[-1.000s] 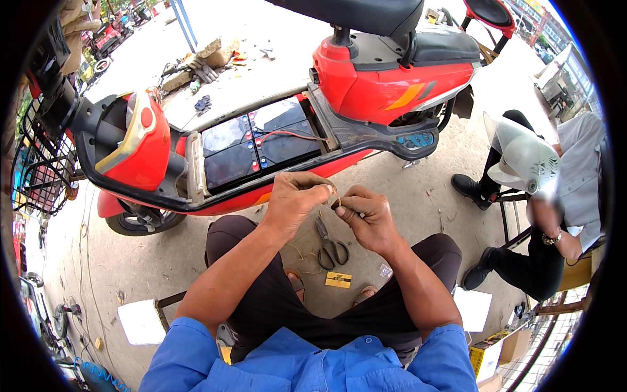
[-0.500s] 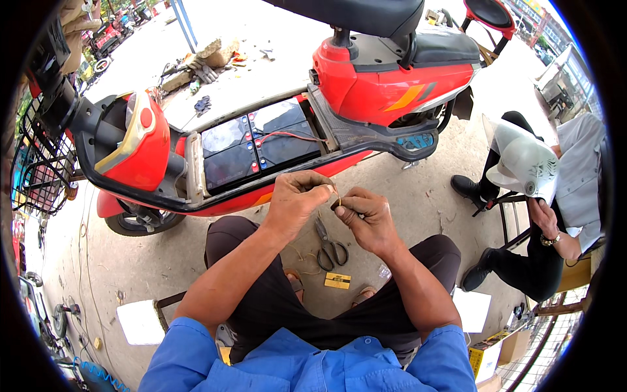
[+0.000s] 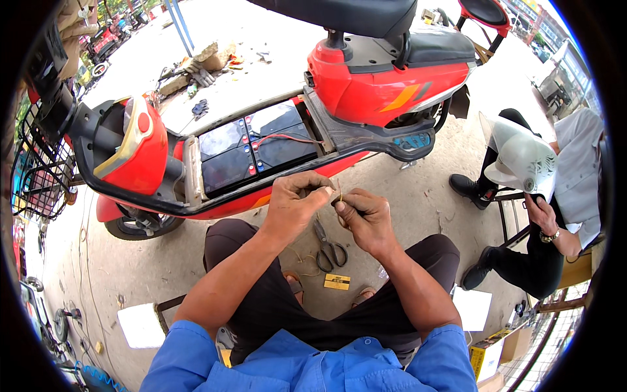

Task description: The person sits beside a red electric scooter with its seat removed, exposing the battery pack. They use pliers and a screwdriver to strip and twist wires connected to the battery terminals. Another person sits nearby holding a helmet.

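Note:
Above my knees, my two hands meet with their fingers pinched. My left hand [image 3: 295, 206] is closed, thumb against forefinger, by the upper end of a thin yellowish wire [image 3: 340, 191]. Lower down on that wire, my right hand [image 3: 369, 222] grips it between thumb and fingers. Something small and dark shows at the right fingertips, too small to name. Below the hands, on the ground between my feet, lie black-handled scissors [image 3: 330, 251] and a small yellow-and-black box [image 3: 337, 281].
A red electric scooter [image 3: 353, 81] stands across the front, its floorboard uncovered over black batteries [image 3: 225, 166] with a red cable [image 3: 287, 137]. At right sits a person in a light shirt [image 3: 578, 157] holding a pale cap [image 3: 526, 163]. Stones and gloves lie beyond the scooter.
My right fingers have shifted slightly on the wire, and a loop of it now shows under them. The left hand keeps its pinch. The whole view has moved a little.

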`<state>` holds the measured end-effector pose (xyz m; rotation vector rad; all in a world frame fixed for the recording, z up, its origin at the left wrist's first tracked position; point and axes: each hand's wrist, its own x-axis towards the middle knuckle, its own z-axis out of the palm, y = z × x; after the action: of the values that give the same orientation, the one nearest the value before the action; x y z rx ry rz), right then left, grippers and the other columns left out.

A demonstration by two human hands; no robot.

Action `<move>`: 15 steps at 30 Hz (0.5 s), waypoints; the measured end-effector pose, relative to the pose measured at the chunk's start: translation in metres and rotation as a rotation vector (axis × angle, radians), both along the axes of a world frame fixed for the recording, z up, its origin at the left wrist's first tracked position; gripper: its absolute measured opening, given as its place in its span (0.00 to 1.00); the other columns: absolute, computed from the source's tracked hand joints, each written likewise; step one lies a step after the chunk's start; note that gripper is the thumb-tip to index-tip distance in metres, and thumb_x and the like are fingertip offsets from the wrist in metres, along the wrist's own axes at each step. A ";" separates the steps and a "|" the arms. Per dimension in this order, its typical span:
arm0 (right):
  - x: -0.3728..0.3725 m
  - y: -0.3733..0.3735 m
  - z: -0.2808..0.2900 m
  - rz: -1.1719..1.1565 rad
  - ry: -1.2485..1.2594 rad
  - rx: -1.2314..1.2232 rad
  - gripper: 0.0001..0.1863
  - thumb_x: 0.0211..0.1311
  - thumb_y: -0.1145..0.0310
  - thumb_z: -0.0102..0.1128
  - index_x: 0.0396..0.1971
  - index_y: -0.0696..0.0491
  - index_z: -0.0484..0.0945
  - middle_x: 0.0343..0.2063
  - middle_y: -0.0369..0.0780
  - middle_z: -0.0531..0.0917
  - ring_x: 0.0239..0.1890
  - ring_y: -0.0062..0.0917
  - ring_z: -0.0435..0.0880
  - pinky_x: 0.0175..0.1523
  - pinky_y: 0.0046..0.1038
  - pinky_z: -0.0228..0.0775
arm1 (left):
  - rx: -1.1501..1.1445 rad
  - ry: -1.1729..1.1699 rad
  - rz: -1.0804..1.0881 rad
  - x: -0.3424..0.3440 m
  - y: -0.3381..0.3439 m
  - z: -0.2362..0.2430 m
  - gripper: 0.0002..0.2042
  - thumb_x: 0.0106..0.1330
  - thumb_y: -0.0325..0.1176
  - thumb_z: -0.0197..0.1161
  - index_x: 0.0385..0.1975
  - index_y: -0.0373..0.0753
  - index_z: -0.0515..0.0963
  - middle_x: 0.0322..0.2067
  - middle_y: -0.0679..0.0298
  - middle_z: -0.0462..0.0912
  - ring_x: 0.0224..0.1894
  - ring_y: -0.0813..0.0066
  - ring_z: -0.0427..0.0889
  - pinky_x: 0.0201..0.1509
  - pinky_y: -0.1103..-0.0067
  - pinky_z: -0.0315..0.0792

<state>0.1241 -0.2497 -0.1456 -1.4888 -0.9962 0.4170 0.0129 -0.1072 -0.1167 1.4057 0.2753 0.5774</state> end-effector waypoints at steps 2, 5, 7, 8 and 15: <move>-0.001 0.000 0.001 -0.017 0.010 0.003 0.07 0.63 0.73 0.66 0.35 0.61 0.85 0.21 0.39 0.78 0.22 0.21 0.75 0.27 0.28 0.65 | 0.003 -0.013 -0.001 0.000 -0.001 0.001 0.04 0.63 0.25 0.63 0.34 0.32 0.83 0.23 0.72 0.78 0.23 0.90 0.66 0.26 0.86 0.58; -0.002 0.001 0.001 -0.037 -0.011 0.019 0.07 0.63 0.73 0.67 0.35 0.61 0.85 0.21 0.39 0.78 0.22 0.22 0.75 0.28 0.28 0.65 | 0.003 -0.028 -0.006 0.000 -0.001 -0.002 0.05 0.64 0.26 0.64 0.35 0.32 0.83 0.24 0.72 0.78 0.23 0.91 0.66 0.26 0.86 0.59; -0.002 0.002 0.001 -0.039 -0.033 0.031 0.07 0.63 0.73 0.67 0.35 0.61 0.85 0.21 0.40 0.78 0.23 0.22 0.75 0.28 0.28 0.65 | -0.005 -0.021 -0.011 0.000 0.001 -0.002 0.06 0.65 0.26 0.64 0.36 0.31 0.83 0.25 0.71 0.79 0.23 0.91 0.65 0.25 0.86 0.58; -0.003 0.002 0.002 -0.038 -0.039 0.031 0.07 0.63 0.73 0.67 0.35 0.61 0.85 0.21 0.40 0.79 0.23 0.23 0.76 0.29 0.28 0.66 | -0.010 -0.017 -0.013 -0.001 0.001 -0.003 0.06 0.65 0.27 0.64 0.37 0.31 0.83 0.25 0.71 0.79 0.22 0.91 0.65 0.25 0.87 0.58; -0.002 0.001 0.000 -0.033 -0.102 0.006 0.06 0.63 0.72 0.67 0.35 0.59 0.85 0.23 0.40 0.80 0.24 0.25 0.78 0.29 0.29 0.67 | 0.015 0.025 -0.114 -0.001 -0.001 0.000 0.07 0.63 0.26 0.68 0.38 0.31 0.83 0.31 0.68 0.82 0.33 0.84 0.77 0.38 0.83 0.70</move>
<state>0.1220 -0.2484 -0.1457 -1.5312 -1.0502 0.3164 0.0119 -0.1084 -0.1166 1.4341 0.2094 0.4693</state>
